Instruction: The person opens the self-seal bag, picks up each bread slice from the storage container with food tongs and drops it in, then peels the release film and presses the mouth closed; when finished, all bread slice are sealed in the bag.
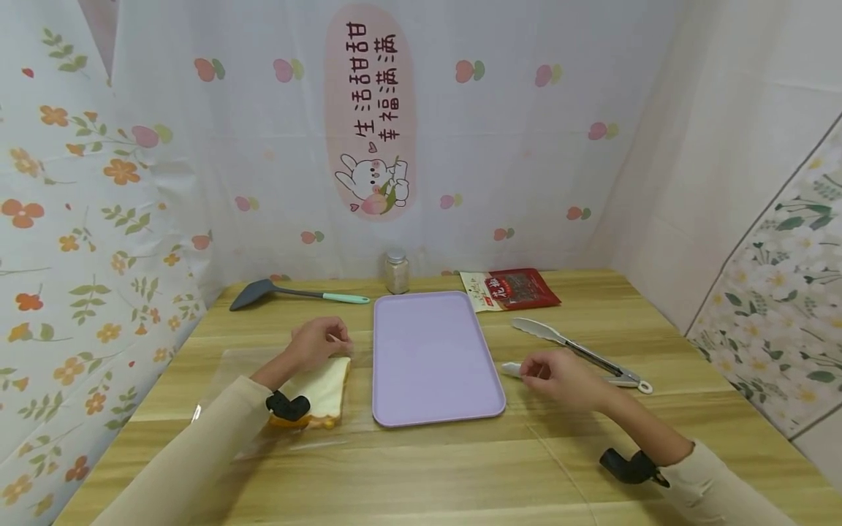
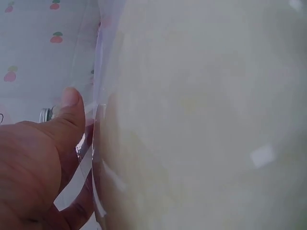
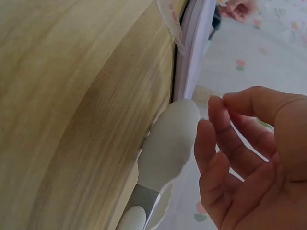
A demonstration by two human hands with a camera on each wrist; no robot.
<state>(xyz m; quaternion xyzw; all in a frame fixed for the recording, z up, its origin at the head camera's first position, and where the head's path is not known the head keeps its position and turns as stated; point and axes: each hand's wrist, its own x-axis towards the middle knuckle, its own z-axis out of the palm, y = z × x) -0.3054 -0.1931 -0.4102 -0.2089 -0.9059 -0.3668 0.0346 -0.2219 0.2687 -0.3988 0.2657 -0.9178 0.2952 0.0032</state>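
Note:
At the left of the table a slice of bread (image 1: pixel 324 391) with an orange-brown edge lies with a clear plastic bag (image 1: pixel 230 380) about it. My left hand (image 1: pixel 319 342) is over the bread's far corner, its fingertips pinching the clear plastic. Up close, the pale bread (image 2: pixel 201 105) fills most of the left wrist view behind shiny film, the thumb beside the film's edge. On the other side, my right hand (image 1: pixel 559 376) hovers beside the white-tipped tongs (image 1: pixel 585 352), fingers loosely bent and holding nothing. One tong head (image 3: pixel 168 143) lies just past those fingertips.
Between the hands lies a lilac tray (image 1: pixel 434 358). Behind it stand a small jar (image 1: pixel 397 272) and a red-and-cream packet (image 1: pixel 509 288). A dark spatula (image 1: pixel 296 292) with a mint handle lies back left. Printed curtains hang at the back and sides.

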